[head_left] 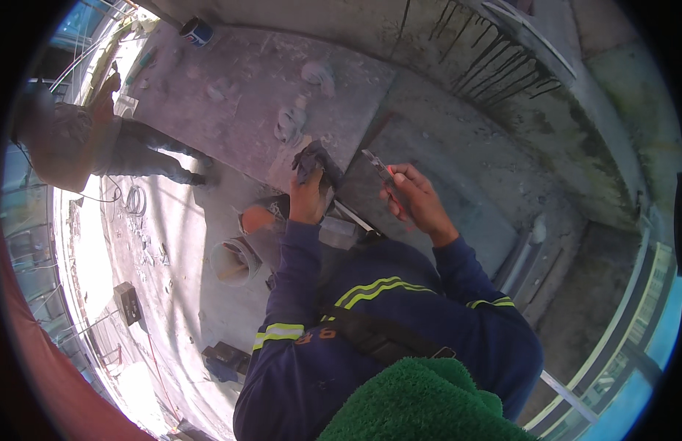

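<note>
My left hand [305,198] is raised in front of my body, its fingers closed around a crumpled dark grey rag [313,159]. To its right, my right hand [418,198] grips a slim hand tool [377,163] with a metal tip and a red-and-dark handle, which looks like a pair of pliers. The tool's tip points up and left toward the rag, with a gap between them. Beyond the rag, pale crumpled cloths [289,125] lie on a large grey dusty board [230,70].
At left a co-worker [76,140] stands beside the board. A white bucket [234,262] stands near my left forearm. A dark container [196,32] sits at the far wall, coiled wire [136,200] and a dark box [127,303] at left. A concrete wall [502,66] rises at right.
</note>
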Demonstrator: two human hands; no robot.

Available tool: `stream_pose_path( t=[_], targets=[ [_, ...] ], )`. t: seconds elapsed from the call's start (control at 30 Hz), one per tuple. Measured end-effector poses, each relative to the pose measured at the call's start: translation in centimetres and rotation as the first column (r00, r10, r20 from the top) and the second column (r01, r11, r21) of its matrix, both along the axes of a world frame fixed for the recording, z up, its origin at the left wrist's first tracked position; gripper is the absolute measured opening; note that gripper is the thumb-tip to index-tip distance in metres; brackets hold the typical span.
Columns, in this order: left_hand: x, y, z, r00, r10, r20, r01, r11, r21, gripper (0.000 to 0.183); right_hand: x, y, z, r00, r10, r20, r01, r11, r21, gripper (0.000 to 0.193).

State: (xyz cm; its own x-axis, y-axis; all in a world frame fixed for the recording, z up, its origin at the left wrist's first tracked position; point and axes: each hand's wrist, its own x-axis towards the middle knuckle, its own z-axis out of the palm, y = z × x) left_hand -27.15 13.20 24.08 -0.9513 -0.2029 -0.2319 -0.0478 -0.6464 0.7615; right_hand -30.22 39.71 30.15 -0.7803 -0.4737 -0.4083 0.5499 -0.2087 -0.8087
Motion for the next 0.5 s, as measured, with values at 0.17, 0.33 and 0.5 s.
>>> stream_pose_path(
  t=[0.17, 0.33, 0.5],
  targets=[
    [0.7, 1.0, -1.2, 0.982, -0.181, -0.054, 0.187, 0.971, 0.148, 0.042, 0.1, -1.4, -0.3, 0.998, 0.034, -0.052, -0.035, 0.999, -0.011, 0.034],
    [0.7, 0.7, -0.7, 0.949, -0.270, -0.161, 0.310, 0.894, 0.325, 0.054, 0.3, -1.4, -0.6, 0.996, 0.051, -0.077, -0.051, 0.999, 0.004, 0.034],
    [0.7, 1.0, 1.1, 0.933, -0.309, -0.184, 0.351, 0.896, 0.272, 0.065, 0.4, -1.3, -0.7, 0.998, 0.022, -0.059, -0.021, 1.000, 0.020, 0.035]
  ],
)
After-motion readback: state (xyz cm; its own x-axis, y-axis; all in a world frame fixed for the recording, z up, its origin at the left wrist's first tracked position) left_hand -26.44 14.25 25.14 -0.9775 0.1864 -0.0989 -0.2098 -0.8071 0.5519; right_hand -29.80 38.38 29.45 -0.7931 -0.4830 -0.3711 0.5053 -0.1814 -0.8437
